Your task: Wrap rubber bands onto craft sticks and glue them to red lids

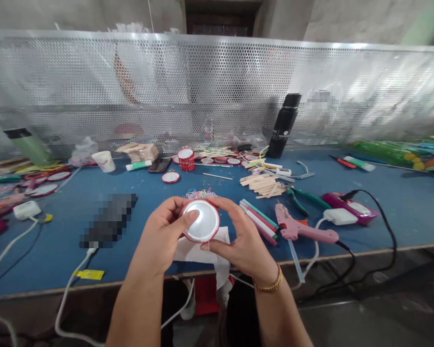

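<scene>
Both hands are gripping one round, red-rimmed disc (207, 222): left hand (168, 231) is laying its thumb across the face, right hand (238, 236) is setting its thumb at the lower rim and its fingers along the upper right. Disc is sitting in the hands over the table's near edge, around mid-length, facing up at the wearer. Face is showing smooth silver-white, glossy, catching light; red is running thin around it.

Surface: blue table (401, 193), scuffed. White paper (190, 253) is lying under the hands and hanging over the near edge. Right of it, capped markers (259, 221) are lying side by side; pink glue gun (300, 229) is resting close to the near edge, its clear stick poking past. Wooden sticks (264, 185) are piling up behind the markers. Toward the far edge, more red-rimmed rounds are standing in a stack (186, 160), a black bottle (284, 126) standing further right.

Room: perforated metal screen (217, 72) is running along the far edge, grey wall (340, 21) showing above.
</scene>
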`<state>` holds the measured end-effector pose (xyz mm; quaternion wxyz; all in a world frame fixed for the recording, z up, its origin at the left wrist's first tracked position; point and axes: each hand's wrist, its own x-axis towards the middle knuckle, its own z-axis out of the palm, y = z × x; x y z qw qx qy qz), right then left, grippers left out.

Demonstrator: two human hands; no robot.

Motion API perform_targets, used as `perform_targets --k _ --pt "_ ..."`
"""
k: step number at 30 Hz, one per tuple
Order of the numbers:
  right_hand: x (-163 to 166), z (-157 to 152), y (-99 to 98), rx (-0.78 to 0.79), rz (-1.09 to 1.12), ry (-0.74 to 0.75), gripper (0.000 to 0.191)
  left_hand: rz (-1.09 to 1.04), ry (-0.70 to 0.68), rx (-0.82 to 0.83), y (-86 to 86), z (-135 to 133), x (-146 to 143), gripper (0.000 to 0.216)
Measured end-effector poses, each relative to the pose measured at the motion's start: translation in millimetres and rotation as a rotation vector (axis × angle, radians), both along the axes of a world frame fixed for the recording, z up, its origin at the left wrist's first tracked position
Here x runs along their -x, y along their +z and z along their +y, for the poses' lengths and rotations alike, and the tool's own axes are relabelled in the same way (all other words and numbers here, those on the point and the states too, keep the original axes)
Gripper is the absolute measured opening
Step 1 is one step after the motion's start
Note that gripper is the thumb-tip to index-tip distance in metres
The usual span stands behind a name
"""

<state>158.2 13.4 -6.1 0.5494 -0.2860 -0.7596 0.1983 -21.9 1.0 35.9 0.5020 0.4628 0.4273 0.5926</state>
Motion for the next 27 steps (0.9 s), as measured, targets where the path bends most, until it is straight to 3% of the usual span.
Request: perform_targets --k 5,9,12,16,22,27 --pt "10.1 2.0 -7.3 0.111 0.28 0.191 0.051 -0.124 -0.022 0.019 5.4 -2.6 -3.6 0.044" --pt "18.7 -1.1 -8.0 0.342 0.542 0.333 0.04 -0.26 -0.008 -0.003 8.5 -4.4 -6.8 0.042" --pt "22.2 -4.2 -4.2 0.515 0.684 0.407 0.037 -0.342 0.052 -0.032 9.4 -4.0 -5.9 0.044" --pt "24.0 -4.7 -1.0 0.612 0.797 0.448 0.031 -0.339 0.181 -0.116 9.8 -2.9 -1.2 0.042" --pt "24.0 -4.1 -4.8 0.474 0.735 0.22 0.024 -0.092 0.225 -0.122 4.7 -2.5 2.5 0.042" --pt "18.0 -5.8 -4.6 0.323 0.462 0.177 0.048 0.142 0.169 -0.119 -1.4 -0.6 2.0 0.039"
